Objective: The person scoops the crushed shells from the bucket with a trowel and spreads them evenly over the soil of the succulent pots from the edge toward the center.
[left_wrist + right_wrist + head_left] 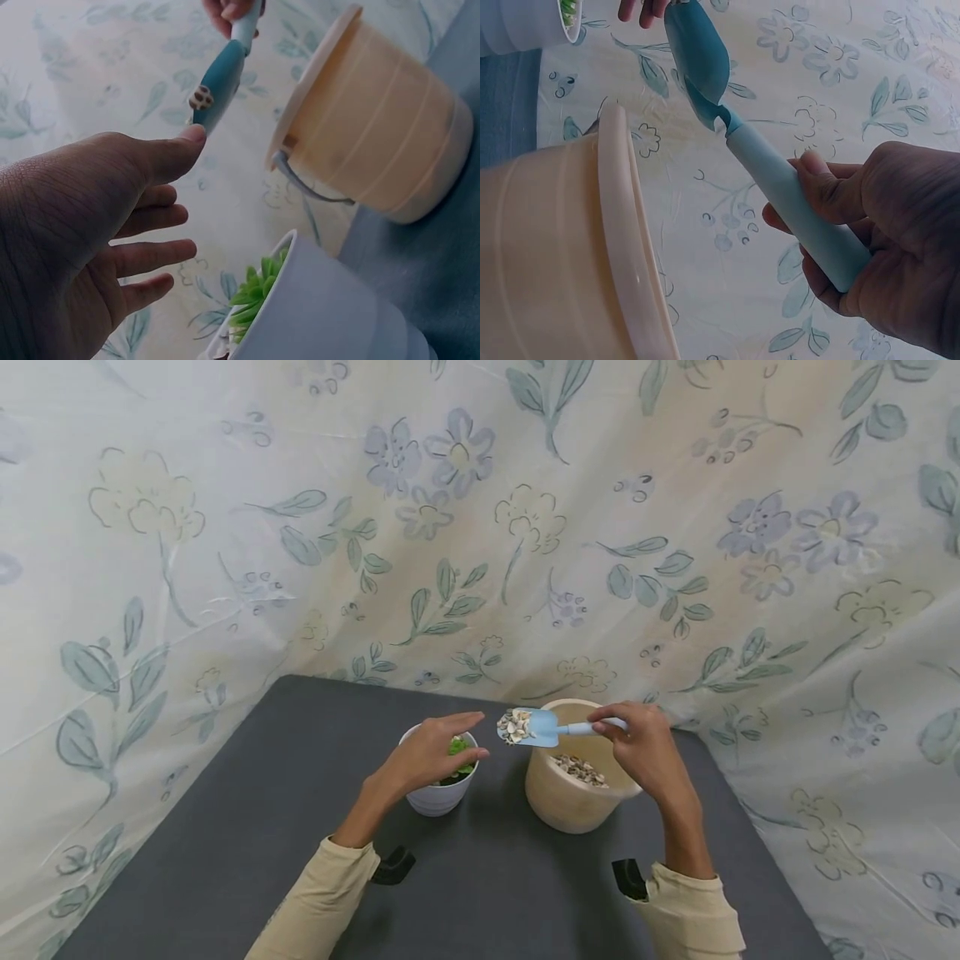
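My right hand [637, 739] grips the handle of a small light-blue trowel [540, 727], whose blade carries a heap of pale pebbles [514, 726]. The blade hangs between a cream bucket [573, 793] holding more pebbles [579, 769] and a small white pot [438, 793] with a green plant [459, 748]. My left hand [431, 756] hovers over the white pot with fingers straight, holding nothing. The left wrist view shows the trowel [217, 79] just past my fingertips [191, 136] and the pot [322, 307] below. In the right wrist view my right hand [885, 247] wraps the trowel handle [799, 206] beside the bucket rim [626, 225].
The pots stand on a dark grey table [300, 827] whose far and side edges meet a floral cloth backdrop [480, 527]. Two black clips [393, 864] [628, 878] sit near my sleeves.
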